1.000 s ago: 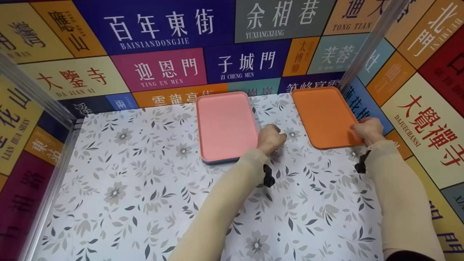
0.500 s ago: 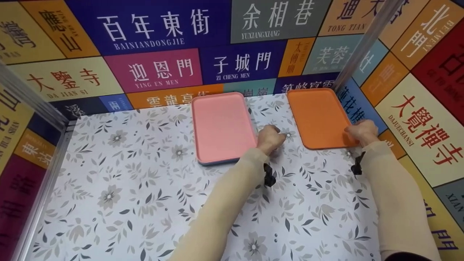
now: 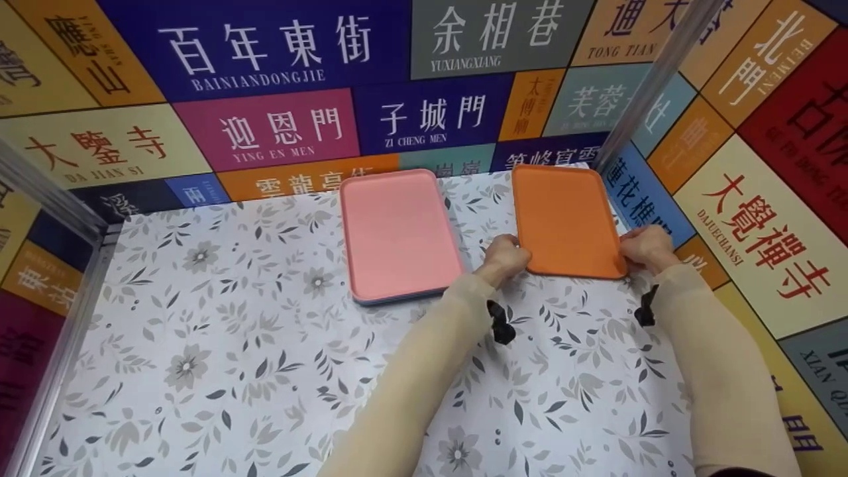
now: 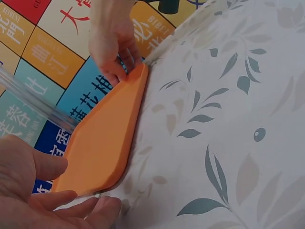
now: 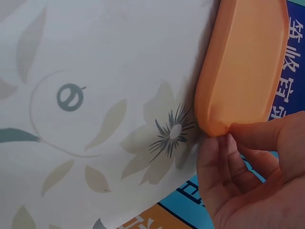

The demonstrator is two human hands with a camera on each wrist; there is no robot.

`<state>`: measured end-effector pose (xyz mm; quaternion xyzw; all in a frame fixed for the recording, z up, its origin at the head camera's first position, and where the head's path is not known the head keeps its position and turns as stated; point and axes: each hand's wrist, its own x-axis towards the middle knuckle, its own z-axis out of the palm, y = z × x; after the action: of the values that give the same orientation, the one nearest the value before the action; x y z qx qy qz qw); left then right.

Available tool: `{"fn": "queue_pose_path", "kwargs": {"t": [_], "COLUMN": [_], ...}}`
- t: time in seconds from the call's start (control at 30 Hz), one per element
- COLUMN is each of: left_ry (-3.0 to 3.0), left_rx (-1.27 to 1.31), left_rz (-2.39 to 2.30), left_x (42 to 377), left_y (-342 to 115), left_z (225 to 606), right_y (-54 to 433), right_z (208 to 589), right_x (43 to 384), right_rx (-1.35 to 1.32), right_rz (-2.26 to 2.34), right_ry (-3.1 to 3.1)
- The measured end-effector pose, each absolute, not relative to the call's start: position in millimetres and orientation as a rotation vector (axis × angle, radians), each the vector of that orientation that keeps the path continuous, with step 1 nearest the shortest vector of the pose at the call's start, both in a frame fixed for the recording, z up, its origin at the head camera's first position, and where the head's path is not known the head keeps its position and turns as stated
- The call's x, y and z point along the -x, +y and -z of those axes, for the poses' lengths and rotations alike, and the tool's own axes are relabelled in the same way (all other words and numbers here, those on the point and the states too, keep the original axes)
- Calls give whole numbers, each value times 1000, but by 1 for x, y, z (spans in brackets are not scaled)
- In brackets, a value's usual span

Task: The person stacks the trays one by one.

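Note:
An orange tray [image 3: 566, 222] lies at the back right of the flower-patterned tabletop. My right hand [image 3: 648, 248] pinches its right rim; the right wrist view has the thumb on top and the fingers [image 5: 214, 167] below the corner. On the other side my left hand [image 3: 505, 257] is at the tray's left edge. There the left wrist view has the thumb [image 4: 51, 165] and fingers spread apart on either side of the rim, loosely extended. To the left of that hand lies a pink tray [image 3: 401, 232], with a blue-grey edge [image 3: 397, 297] showing beneath it.
Panels printed with large characters [image 3: 258, 126] rise behind the table and along both sides. Metal corner posts [image 3: 652, 86] stand at the back. The tabletop [image 3: 265, 371] stretches toward the front.
The orange tray has turned and shifted left, with my right hand on its rim. My left hand, earlier beside the pink tray with a gap to the orange one, now meets the orange tray's left edge.

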<state>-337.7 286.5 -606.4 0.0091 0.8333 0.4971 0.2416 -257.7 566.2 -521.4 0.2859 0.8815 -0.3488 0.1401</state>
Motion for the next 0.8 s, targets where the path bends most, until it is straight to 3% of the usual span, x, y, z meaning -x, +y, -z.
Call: {"fn": "queue_pose_path", "kwargs": {"t": [0.6,0.8], "left_ry": [2169,2231], "left_rx": [127,-15], "left_rz": [-1327,-1079], "left_x": [346,336], "left_y": [254,237], "left_z": [603,574], "right_y": [549,540], "right_z": [512,509], "right_x": [254,252], "right_rx": [-557,-438], "right_rz": [983,853], "right_ry": [2429,2401]}}
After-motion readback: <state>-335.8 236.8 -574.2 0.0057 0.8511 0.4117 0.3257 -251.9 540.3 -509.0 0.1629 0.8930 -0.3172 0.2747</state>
